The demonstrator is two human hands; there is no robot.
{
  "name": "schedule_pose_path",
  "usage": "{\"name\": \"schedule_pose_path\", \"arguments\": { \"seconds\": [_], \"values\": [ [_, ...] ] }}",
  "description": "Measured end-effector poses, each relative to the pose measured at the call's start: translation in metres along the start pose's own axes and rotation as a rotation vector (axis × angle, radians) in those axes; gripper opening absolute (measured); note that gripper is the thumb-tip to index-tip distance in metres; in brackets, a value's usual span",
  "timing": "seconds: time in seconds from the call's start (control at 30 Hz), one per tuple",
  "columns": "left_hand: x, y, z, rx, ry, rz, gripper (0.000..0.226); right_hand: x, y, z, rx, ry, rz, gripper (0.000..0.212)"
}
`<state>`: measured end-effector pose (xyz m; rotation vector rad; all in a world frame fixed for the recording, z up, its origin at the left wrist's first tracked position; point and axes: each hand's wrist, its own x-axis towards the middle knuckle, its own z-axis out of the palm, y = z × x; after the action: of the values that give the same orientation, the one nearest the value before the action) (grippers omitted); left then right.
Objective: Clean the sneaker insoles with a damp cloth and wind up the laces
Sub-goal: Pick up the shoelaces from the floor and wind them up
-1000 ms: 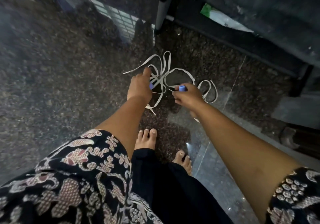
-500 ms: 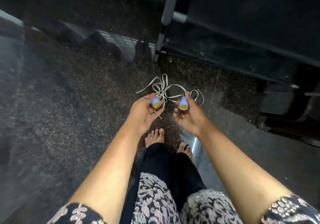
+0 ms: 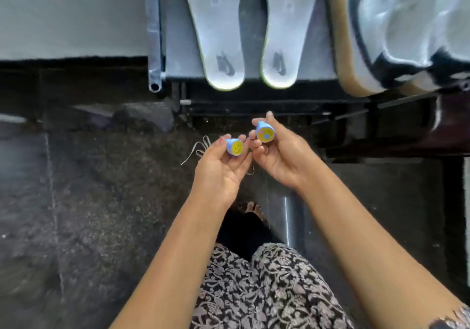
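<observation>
Floor [image 3: 84, 201], dark and speckled, fills most of the lower picture. Across the top runs a grey rack shelf [image 3: 178, 56] on a metal frame. A white sneaker [image 3: 396, 31] with a tan sole lies on its side at the upper right of that shelf. Beside it, at the top middle, the two white insoles [image 3: 218, 36] lie flat, side by side, heels toward the person.

One second ago the camera looked down at the floor and both hands were low, reaching into the heap of white laces [image 3: 201, 148]. Now the view has tipped up, the shelf has come into the picture, and the hands are lifted, palms up, in the middle. Only a small bit of lace shows, on the floor just left of the left hand. It is loose, not in anyone's grip.

Each hand has brought up a little blue spool. The left hand [image 3: 221, 173] cups the smiley spool [image 3: 235, 147] loosely in curled fingers. The right hand [image 3: 282, 155] pinches the other blue spool [image 3: 265, 132] between thumb and fingers.

I think the spools are for winding the laces onto. So the winding has not started yet, and the laces must be picked up next. I cannot tell if the insoles are already clean.
</observation>
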<state>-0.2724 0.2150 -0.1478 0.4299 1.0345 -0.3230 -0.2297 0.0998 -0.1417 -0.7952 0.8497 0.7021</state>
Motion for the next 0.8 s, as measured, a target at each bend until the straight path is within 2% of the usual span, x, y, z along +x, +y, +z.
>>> {"name": "schedule_pose_path", "arguments": {
  "seconds": [0.27,0.47,0.57,0.63,0.8],
  "values": [
    [-0.034,-0.039,0.093,0.404,-0.215,0.111,0.004,-0.076,-0.069,-0.038,0.144,0.040,-0.292,0.026],
    [-0.041,-0.095,0.177,0.653,-0.350,0.214,0.008,-0.108,-0.131,-0.093,0.256,0.109,-0.411,0.028],
    [-0.043,-0.132,0.215,0.750,-0.390,0.280,0.002,-0.128,-0.160,-0.132,0.292,0.181,-0.464,0.026],
    [-0.042,-0.160,0.241,0.800,-0.432,0.310,0.009,-0.143,-0.182,-0.165,0.317,0.242,-0.512,0.023],
    [-0.032,-0.233,0.301,0.945,-0.571,0.275,0.013,-0.171,-0.239,-0.259,0.349,0.393,-0.696,0.014]
  ]
}}
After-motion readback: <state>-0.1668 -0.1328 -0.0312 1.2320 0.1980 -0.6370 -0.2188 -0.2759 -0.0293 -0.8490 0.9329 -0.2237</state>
